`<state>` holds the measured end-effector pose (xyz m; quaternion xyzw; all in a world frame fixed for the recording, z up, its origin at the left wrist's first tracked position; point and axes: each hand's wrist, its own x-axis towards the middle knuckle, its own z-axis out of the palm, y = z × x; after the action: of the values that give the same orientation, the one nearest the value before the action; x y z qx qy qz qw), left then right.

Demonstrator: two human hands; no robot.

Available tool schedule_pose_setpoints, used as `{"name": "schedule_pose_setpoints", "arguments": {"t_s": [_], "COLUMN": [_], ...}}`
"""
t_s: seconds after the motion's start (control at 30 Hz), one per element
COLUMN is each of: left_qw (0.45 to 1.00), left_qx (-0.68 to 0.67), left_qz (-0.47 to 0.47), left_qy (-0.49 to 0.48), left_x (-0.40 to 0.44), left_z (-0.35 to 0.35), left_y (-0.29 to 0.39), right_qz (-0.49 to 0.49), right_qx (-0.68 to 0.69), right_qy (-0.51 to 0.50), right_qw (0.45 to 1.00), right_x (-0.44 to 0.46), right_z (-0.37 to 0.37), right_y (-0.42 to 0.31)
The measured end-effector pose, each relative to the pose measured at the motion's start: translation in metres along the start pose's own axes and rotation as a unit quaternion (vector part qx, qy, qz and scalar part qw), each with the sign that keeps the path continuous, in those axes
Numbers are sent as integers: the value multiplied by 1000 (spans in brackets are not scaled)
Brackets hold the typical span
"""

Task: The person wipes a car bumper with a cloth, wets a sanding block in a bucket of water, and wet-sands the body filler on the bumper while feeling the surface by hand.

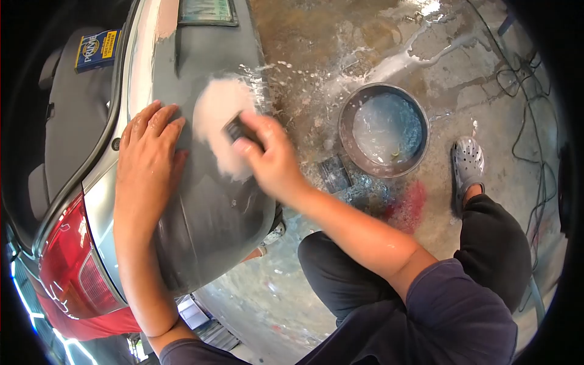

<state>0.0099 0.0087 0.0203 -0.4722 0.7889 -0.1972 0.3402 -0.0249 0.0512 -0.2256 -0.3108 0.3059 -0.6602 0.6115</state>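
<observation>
My left hand point(149, 152) lies flat with its fingers a little apart on the car's rear body, beside the grey bumper point(207, 219). In my right hand point(261, 149) is a small dark block point(239, 129), pinched between thumb and fingers. The block rests against a pale pink filler patch point(219, 109) on the bumper. Slight blur covers the right hand. White wet streaks show around the upper right of the patch.
A round basin point(350, 143) of cloudy water stands on the wet floor, with a dark flat piece point(334, 174) near it. Cables point(530, 158) run along the right. A blue and yellow box point(97, 50) sits inside the car, above the red tail light point(76, 261).
</observation>
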Motion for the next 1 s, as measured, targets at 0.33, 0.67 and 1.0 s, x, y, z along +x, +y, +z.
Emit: {"name": "schedule_pose_setpoints", "arguments": {"t_s": [0.33,0.67,1.0], "left_qw": [1000,1000,1000], "left_qx": [22,20,7], "left_qz": [20,16,22], "left_qy": [-4,-14,1], "left_x": [-2,-1,-1], "left_z": [5,8,6], "left_y": [-2,-1,0], "right_qz": [-130,-88,-152], "right_qx": [-138,-130,-135], "right_qy": [72,81,38], "right_qw": [979,984,978], "right_x": [83,83,60], "right_z": [51,41,38], "right_y": [21,12,20]}}
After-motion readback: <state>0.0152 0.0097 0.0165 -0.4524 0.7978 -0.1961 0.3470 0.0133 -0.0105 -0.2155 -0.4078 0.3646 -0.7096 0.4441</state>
